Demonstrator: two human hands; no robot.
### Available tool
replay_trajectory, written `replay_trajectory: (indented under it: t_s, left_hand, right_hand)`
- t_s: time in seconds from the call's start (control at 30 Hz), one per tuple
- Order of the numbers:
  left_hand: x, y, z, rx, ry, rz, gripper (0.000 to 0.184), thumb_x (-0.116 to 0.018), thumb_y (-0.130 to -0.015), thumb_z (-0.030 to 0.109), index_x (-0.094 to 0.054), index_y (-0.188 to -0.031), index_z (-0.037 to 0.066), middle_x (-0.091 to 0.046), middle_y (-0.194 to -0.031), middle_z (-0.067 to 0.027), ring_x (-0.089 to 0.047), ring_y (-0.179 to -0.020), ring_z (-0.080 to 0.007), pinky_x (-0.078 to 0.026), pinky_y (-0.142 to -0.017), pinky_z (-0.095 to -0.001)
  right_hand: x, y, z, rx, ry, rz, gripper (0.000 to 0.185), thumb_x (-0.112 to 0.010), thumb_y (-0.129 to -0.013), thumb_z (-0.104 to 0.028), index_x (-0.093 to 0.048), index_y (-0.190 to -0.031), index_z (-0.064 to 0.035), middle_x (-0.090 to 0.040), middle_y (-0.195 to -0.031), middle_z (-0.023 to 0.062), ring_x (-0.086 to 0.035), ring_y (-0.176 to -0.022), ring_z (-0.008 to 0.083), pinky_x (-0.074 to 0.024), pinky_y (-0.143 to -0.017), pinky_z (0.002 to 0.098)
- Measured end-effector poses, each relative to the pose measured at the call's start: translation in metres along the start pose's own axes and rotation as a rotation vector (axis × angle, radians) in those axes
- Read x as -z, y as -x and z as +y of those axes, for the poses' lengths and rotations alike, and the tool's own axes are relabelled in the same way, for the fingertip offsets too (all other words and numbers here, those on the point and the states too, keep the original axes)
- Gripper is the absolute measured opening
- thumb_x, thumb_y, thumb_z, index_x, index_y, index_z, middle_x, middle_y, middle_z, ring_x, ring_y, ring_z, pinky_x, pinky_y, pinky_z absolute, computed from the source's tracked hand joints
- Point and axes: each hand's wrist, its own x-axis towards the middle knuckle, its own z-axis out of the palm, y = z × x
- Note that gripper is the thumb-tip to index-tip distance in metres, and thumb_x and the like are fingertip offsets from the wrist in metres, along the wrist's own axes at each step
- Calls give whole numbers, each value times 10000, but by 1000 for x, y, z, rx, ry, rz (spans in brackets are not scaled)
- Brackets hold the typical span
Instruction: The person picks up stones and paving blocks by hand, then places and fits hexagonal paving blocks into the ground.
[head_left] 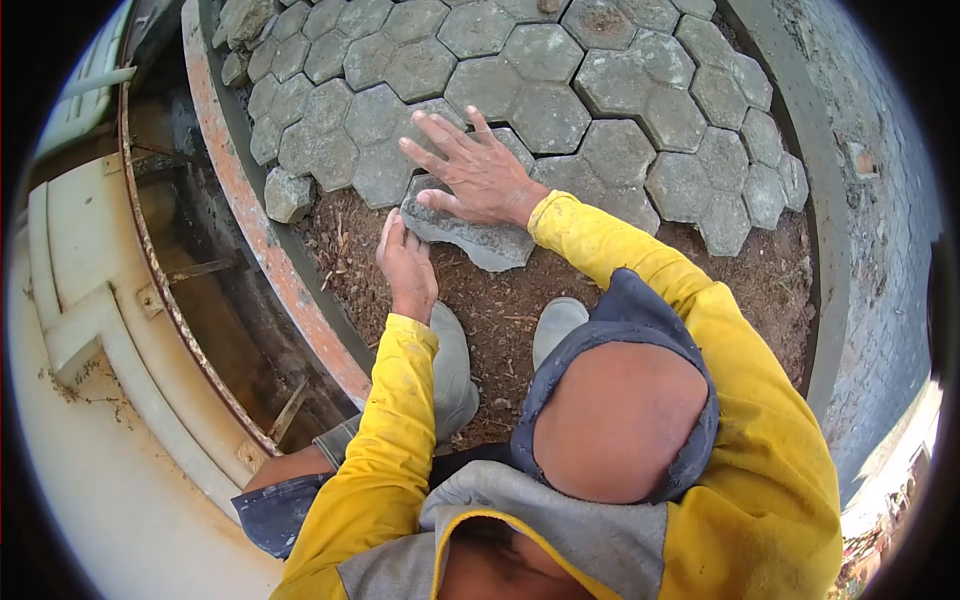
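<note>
A grey concrete paver (478, 240) with a rough, broken front edge lies at the near edge of the laid pavers. My right hand (475, 172) is spread flat, palm down, over its far part and the paver behind it, fingers apart. At the paver's left end, my left hand (407, 268) touches the edge with its fingertips, the fingers close together. The paver's underside is hidden. Several joined hexagonal pavers (545, 118) lie beyond and to the right.
Brown loose soil (490, 330) lies around my boots (452, 365). A reddish concrete kerb (255, 225) curves along the left, with a rusty-edged trough beyond it. A loose stone chunk (288, 195) sits beside the kerb. A grey wall (880, 200) stands at the right.
</note>
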Motion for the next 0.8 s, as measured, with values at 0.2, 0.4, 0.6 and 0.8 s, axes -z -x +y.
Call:
replay_trajectory:
  t_s: [0.2, 0.4, 0.6, 0.8]
  left_hand:
    - [8, 3, -4, 13, 40, 25, 485, -514, -1028, 261, -450, -1423, -13, -517, -1427, -125, -477, -1339, -256, -349, -1140, -416]
    - [1, -9, 5, 27, 27, -5, 447, -531, -1029, 296, -506, -1370, 8, -570, -1359, -96, -520, -1287, -242, -369, -1108, -414]
    - [5, -10, 1, 213, -279, 91, 507, -556, -1030, 390, -517, -1384, 29, -590, -1330, -101, -540, -1240, -244, -351, -1099, -529]
    - [18, -19, -7, 162, -338, 40, 460, -619, -1002, 385, -581, -1302, 38, -618, -1272, -86, -571, -1178, -247, -369, -1072, -578]
  right_hand:
    - [33, -23, 0, -57, 30, 249, 642, -376, -1034, -545, -243, -1591, -254, -199, -1654, 128, -283, -1497, 285, -79, -1216, 600]
    - [-16, -6, 35, -73, 178, 26, 620, -381, -1037, -525, -285, -1580, -241, -208, -1653, 105, -276, -1501, 284, -97, -1224, 590]
    - [41, 85, -54, -181, -234, -12, 685, -683, -911, -390, -412, -1487, -139, -394, -1542, 113, -383, -1420, 277, -229, -1182, 528]
    - [38, 160, -76, -1085, -808, -215, 522, -668, -926, -478, -615, -1094, 14, -691, -1015, 187, -720, -833, 260, -540, -723, 390]
